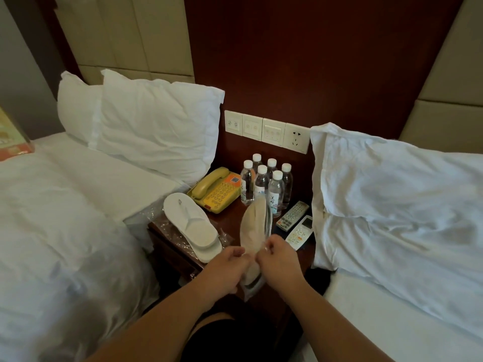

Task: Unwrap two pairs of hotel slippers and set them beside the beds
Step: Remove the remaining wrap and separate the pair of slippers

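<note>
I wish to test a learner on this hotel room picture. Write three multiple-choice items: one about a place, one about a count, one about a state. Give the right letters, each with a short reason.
1. Where does the bare white pair of flat slippers lie?
A. on a pillow
B. on the dark wooden nightstand, beside the yellow telephone
C. on the floor

2. How many clear water bottles with white caps stand near the wall?
A. four
B. six
C. eight

3. In what state is the second pair of slippers, gripped by the left hand and the right hand?
A. inside clear plastic wrap
B. bare
C. worn on feet

Key: B, the pair rests on the nightstand top next to the telephone; B, six white caps show; A, shiny film covers the pair.
</note>
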